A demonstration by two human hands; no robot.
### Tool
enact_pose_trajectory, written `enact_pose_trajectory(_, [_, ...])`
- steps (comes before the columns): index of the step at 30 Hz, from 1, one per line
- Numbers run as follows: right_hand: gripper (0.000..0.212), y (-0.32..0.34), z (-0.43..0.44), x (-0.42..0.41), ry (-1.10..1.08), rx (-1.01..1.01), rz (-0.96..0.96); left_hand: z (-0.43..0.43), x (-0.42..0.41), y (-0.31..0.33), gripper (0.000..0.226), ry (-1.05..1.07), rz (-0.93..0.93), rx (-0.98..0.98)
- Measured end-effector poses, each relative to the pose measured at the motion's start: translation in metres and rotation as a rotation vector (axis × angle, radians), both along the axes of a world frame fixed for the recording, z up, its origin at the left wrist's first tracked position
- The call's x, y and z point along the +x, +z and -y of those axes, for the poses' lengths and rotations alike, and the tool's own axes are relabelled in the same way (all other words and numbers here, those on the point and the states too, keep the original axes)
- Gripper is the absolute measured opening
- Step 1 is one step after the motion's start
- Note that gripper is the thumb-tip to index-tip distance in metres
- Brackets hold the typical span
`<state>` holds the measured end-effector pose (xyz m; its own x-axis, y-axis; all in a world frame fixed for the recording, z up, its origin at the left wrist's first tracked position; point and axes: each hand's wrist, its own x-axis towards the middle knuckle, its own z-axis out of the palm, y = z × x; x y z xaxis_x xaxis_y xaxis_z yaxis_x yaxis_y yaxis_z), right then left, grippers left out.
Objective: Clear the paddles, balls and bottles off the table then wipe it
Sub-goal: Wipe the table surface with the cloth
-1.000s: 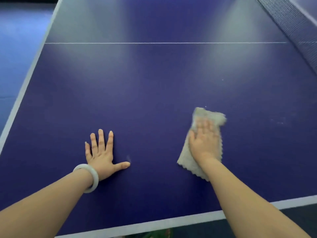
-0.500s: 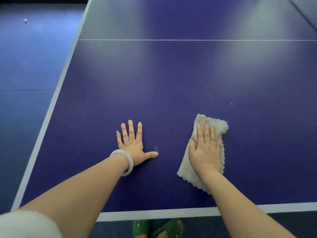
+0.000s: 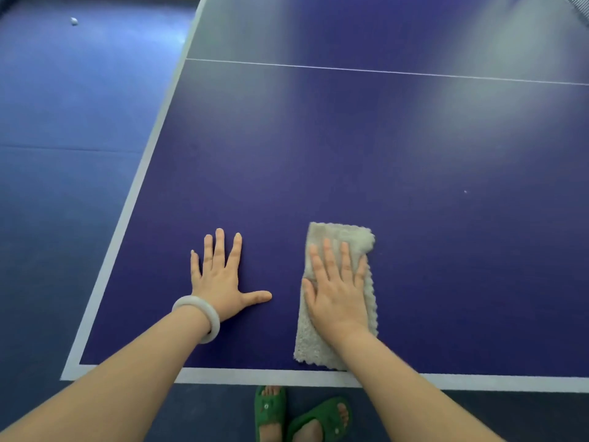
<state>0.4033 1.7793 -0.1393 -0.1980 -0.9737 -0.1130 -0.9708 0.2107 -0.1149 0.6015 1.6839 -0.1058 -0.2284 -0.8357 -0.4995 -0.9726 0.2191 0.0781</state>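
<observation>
Beige cloth wiped across the blue ping-pong table.
Right hand presses it, fingers straight, nearer the white end line than half a second ago; left hand lies flat beside, fingers spread.

Green slippers stand on the blue floor, toes showing, one straight and the other angled. A pale bangle circles one wrist. A scrap of net shows at the far corner.
</observation>
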Motion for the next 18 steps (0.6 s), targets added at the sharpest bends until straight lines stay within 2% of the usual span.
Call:
enact_pose_trajectory(2, [0.065, 0.0, 0.021, -0.014, 0.147, 0.038, 0.011, 0.001, 0.0, -0.002, 0.129, 0.0, -0.007, 0.015])
enact_pose_trajectory(3, [0.066, 0.001, 0.032, -0.03, 0.112, 0.041, 0.015, 0.001, -0.001, -0.003, 0.129, -0.002, -0.003, 0.021])
enact_pose_trajectory(7, [0.062, 0.005, 0.042, -0.104, -0.557, 0.111, 0.075, 0.002, -0.001, -0.005, 0.131, -0.004, 0.014, 0.015])
enact_pose_trajectory(9, [0.063, 0.007, 0.023, -0.097, -0.686, 0.083, 0.098, 0.001, -0.002, -0.005, 0.131, -0.005, 0.024, 0.021])
enact_pose_trajectory(12, [0.067, 0.002, 0.007, -0.024, -0.54, 0.016, 0.03, 0.003, -0.002, -0.004, 0.131, -0.003, 0.029, 0.037])
enact_pose_trajectory(15, [0.066, 0.0, 0.015, 0.03, -0.131, 0.005, 0.037, 0.003, -0.002, -0.001, 0.13, -0.011, 0.028, 0.058])
enact_pose_trajectory(17, [0.066, 0.003, 0.027, 0.016, 0.07, 0.04, 0.027, 0.002, -0.002, -0.001, 0.128, -0.01, 0.02, 0.048])
enact_pose_trajectory(18, [0.066, 0.004, 0.031, -0.003, 0.052, 0.045, 0.015, 0.002, -0.002, -0.001, 0.126, -0.01, 0.016, 0.043])
